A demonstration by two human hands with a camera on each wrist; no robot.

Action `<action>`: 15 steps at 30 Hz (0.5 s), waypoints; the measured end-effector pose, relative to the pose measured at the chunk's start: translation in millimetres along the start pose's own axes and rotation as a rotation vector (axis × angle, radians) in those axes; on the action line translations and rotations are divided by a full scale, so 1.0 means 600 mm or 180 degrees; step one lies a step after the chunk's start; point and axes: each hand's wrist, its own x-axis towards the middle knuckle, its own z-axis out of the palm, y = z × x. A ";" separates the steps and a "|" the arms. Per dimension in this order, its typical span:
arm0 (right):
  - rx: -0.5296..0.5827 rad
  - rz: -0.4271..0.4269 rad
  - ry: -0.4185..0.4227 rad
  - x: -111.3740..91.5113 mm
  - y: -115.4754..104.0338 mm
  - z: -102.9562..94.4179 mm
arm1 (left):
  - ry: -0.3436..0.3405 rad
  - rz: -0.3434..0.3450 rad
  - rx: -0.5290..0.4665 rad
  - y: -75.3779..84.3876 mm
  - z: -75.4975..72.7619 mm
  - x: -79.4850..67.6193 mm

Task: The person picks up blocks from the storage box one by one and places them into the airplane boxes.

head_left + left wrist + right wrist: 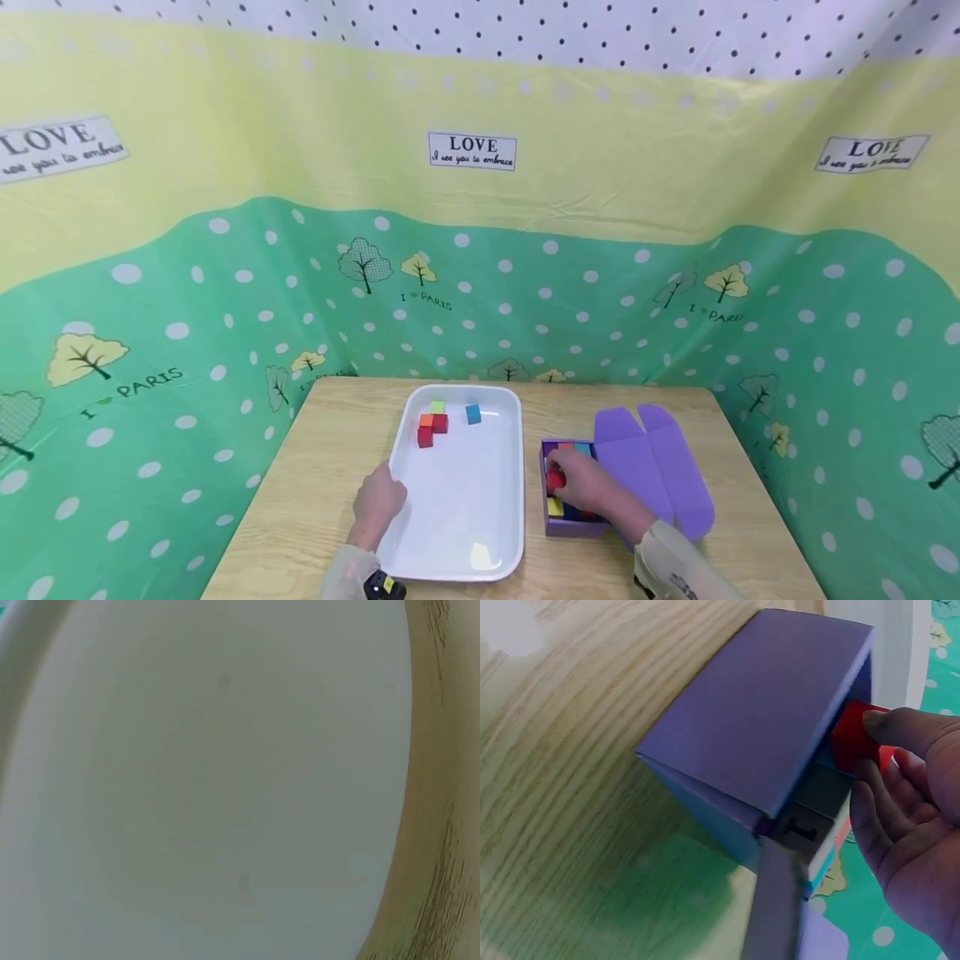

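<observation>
My right hand [585, 479] pinches a red cube block [851, 739] between thumb and fingers at the opening of a purple cardboard box [772, 705]. Inside the box, colored cubes sit in rows, including a yellow one [555, 507]; the hand hides part of them. My left hand [378, 500] grips the left rim of a white tray [465, 517]. Toward the tray's far end lie a green cube [437, 407], an orange cube [426, 420], two red cubes [425, 437] and a blue cube [473, 414]. The left wrist view shows the tray's white surface [225, 780] close up.
The box's lid [637, 467] lies folded open to its right. Tray and box stand side by side on a wooden table [300, 467]. A green and yellow patterned curtain [480, 275] hangs behind the table and along both sides.
</observation>
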 end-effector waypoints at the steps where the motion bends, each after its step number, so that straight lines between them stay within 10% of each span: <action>1: -0.0029 -0.0014 0.0003 -0.001 0.001 0.003 | -0.0011 -0.0010 0.0002 -0.001 0.001 0.000; 15: -0.0156 -0.0175 0.0111 -0.008 0.007 0.029 | -0.0002 -0.0034 -0.0015 -0.001 0.003 -0.001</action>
